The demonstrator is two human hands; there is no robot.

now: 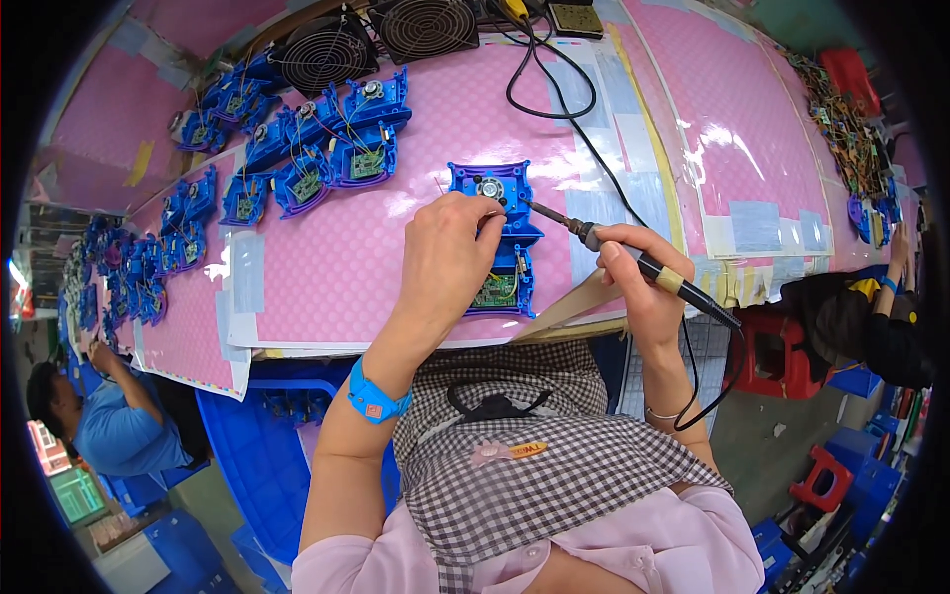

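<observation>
In front of me on the pink sheet lies an opened blue plastic housing [523, 230], with a round metal part [489, 188] in its far half and a green circuit board [496, 290] in its near half. My left hand [447, 252] reaches over the housing's left side, fingertips pinched near the round part; what they pinch is too small to make out. My right hand [641, 272] grips a soldering iron [665, 277] by its black handle. The iron's tip points left, close to the housing's right edge, beside my left fingertips.
Several similar blue housings [361, 158] stand in rows at the left. Two black fans [327, 54] are at the back. A black cord [594, 148] loops across the table's far side. Other people sit at left [139, 411] and right [876, 317]. A blue bin [257, 445] is below the table edge.
</observation>
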